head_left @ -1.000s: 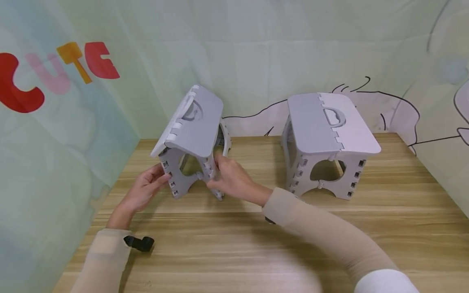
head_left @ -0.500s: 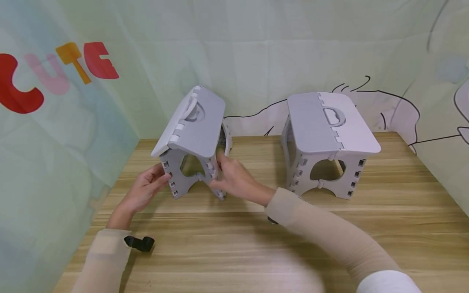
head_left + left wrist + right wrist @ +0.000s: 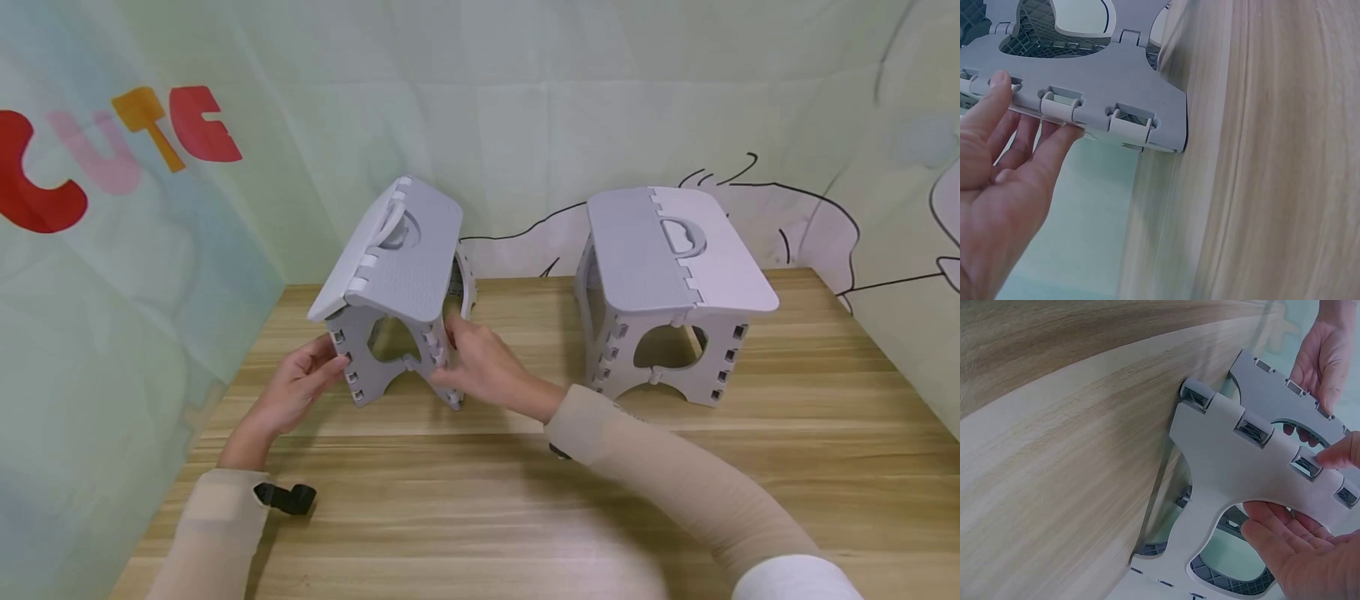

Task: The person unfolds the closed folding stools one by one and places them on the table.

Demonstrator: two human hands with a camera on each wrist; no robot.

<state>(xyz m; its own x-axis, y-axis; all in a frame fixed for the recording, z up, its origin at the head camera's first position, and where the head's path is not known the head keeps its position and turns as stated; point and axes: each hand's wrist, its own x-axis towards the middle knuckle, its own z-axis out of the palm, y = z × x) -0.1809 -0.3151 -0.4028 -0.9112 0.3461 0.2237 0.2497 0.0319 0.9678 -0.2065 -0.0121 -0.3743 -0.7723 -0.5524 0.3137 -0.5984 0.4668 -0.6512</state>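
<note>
A grey and white folding stool (image 3: 416,267) stands at the left of the table, its two-part seat peaked along the hinge like a roof. My left hand (image 3: 296,387) holds the left leg panel by its hinged edge; in the left wrist view the thumb (image 3: 999,94) lies on the near face and the fingers go behind. With my right hand (image 3: 483,367) I grip the right leg panel (image 3: 1210,469). Its thumb is at the hinged edge and the fingers reach through the cut-out, as the right wrist view shows.
A second folding stool (image 3: 675,258) stands at the right with its seat flat and its handle lying in the top. The wooden table (image 3: 420,517) backs onto a printed cloth (image 3: 487,142), which also hangs along the left side.
My right hand has shifted a little to the right with the stool's right leg panel, and the legs stand slightly wider apart. The left hand stays in place.
</note>
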